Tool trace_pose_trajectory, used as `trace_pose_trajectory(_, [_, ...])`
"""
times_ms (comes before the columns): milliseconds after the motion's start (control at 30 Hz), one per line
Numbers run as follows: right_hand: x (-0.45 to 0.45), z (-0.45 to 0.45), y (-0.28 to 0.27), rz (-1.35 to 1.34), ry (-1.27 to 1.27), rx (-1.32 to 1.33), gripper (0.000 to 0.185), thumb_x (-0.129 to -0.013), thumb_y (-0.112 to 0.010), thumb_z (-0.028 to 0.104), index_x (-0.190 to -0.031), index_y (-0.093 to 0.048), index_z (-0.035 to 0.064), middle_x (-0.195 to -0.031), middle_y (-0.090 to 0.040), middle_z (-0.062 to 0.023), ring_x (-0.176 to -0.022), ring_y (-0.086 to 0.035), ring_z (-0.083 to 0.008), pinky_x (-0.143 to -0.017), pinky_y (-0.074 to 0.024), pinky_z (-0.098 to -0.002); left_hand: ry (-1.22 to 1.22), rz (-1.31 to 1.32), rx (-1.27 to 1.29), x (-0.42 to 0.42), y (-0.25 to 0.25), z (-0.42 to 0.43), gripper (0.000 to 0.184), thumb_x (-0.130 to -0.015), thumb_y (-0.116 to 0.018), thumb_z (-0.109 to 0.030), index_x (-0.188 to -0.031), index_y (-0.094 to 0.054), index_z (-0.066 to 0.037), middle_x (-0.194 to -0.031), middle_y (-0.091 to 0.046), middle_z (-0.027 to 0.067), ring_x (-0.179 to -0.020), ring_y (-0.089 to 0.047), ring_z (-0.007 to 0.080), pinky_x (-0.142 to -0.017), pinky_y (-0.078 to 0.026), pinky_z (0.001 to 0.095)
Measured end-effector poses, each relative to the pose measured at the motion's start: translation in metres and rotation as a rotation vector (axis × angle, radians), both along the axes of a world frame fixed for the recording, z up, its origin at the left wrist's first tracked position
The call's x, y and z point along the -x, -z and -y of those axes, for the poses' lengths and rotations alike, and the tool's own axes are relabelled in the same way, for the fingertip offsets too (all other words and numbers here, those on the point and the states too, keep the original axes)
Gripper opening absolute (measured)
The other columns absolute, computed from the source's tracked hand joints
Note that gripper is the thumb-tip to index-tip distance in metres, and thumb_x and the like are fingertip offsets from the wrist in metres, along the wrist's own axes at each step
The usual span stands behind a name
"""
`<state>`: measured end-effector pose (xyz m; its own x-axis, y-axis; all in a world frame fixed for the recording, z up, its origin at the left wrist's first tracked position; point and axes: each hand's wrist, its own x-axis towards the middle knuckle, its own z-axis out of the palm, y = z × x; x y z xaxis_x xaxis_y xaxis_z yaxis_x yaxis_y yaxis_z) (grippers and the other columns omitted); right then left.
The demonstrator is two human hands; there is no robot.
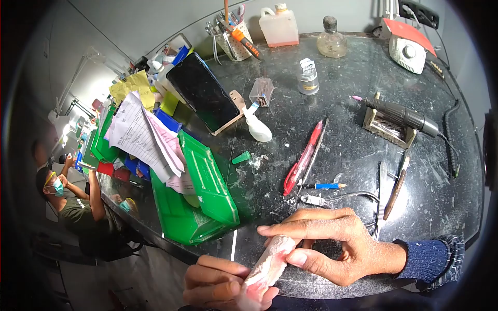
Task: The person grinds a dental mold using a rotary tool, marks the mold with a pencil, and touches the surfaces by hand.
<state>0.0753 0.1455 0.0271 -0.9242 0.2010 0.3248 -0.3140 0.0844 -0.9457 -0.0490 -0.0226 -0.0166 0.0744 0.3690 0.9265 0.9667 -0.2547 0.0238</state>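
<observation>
A whitish, pink-tinged moulded piece [266, 269] is held low in the head view, close to the bench's front edge. My left hand [220, 282] grips its lower end, with the fingers wrapped round it. At its upper end, my right hand [337, 243] pinches it between thumb and fingers; white dust covers that hand. Just beyond my right hand lie a grey cable connector [314, 200], a blue pencil [326, 186] and a red tool [303, 158] beside a thin metal one. Metal tweezers [382, 197] lie above my right wrist.
Green bins [207, 181] with papers [140, 132] stand left, near a propped phone [202, 92]. A rotary handpiece [402, 115] rests on a stand at right. Bottles [280, 26] and a control box [408, 49] line the dusty black bench [353, 140]. Another person [78, 207] sits far left.
</observation>
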Motion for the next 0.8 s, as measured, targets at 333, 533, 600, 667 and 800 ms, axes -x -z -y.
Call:
trace_pose_trajectory(333, [-0.006, 0.004, 0.0, 0.186, -0.125, 0.323, 0.029, -0.086, -0.056, 0.01, -0.112, -0.054, -0.0033, -0.097, -0.059, -0.0106, -0.083, -0.059, -0.0126, -0.067, -0.0485, -0.0243, 0.036, 0.471, 0.208, -0.014, -0.032, -0.004, 0.033, -0.076, -0.063, -0.03, -0.091, -0.045, -0.006, -0.08, -0.041, 0.0059, -0.065, -0.044, 0.0193, -0.055, -0.035, 0.0297])
trace_pose_trajectory(533, [-0.007, 0.007, -0.003, 0.267, -0.183, 0.507, 0.029, -0.087, -0.054, 0.01, -0.111, -0.053, -0.0059, -0.099, -0.057, -0.0118, -0.084, -0.059, -0.0135, -0.064, -0.0509, -0.0229, 0.016, 0.382, 0.131, -0.013, -0.02, -0.001, 0.038, -0.076, -0.062, -0.035, -0.104, -0.05, -0.013, -0.09, -0.043, 0.0059, -0.069, -0.044, 0.0196, -0.055, -0.035, 0.0295])
trace_pose_trajectory(600, [-0.007, 0.008, 0.0, 0.273, -0.203, 0.574, 0.028, -0.088, -0.053, 0.01, -0.111, -0.054, -0.006, -0.101, -0.057, -0.0122, -0.084, -0.059, -0.0137, -0.064, -0.0515, -0.0231, 0.025, 0.263, 0.097, -0.007, -0.017, 0.0, 0.038, -0.075, -0.062, -0.034, -0.107, -0.051, -0.018, -0.095, -0.044, 0.0052, -0.069, -0.044, 0.0197, -0.055, -0.036, 0.0296])
trace_pose_trajectory(667, [-0.007, 0.01, 0.001, 0.281, -0.21, 0.621, 0.027, -0.088, -0.053, 0.01, -0.11, -0.054, -0.006, -0.102, -0.058, -0.0127, -0.084, -0.059, -0.0139, -0.064, -0.0519, -0.0234, 0.029, 0.191, 0.093, -0.005, -0.016, 0.001, 0.038, -0.075, -0.063, -0.034, -0.109, -0.052, -0.021, -0.099, -0.045, 0.0048, -0.07, -0.044, 0.0198, -0.054, -0.036, 0.0297])
trace_pose_trajectory(800, [-0.008, 0.007, 0.002, 0.287, -0.25, 0.643, 0.025, -0.089, -0.052, 0.009, -0.108, -0.056, -0.0055, -0.103, -0.058, -0.0131, -0.085, -0.059, -0.0142, -0.065, -0.0522, -0.0242, 0.057, 0.28, 0.205, -0.01, -0.017, 0.009, 0.036, -0.075, -0.064, -0.034, -0.109, -0.055, -0.022, -0.106, -0.047, 0.0051, -0.073, -0.045, 0.0202, -0.051, -0.036, 0.0297])
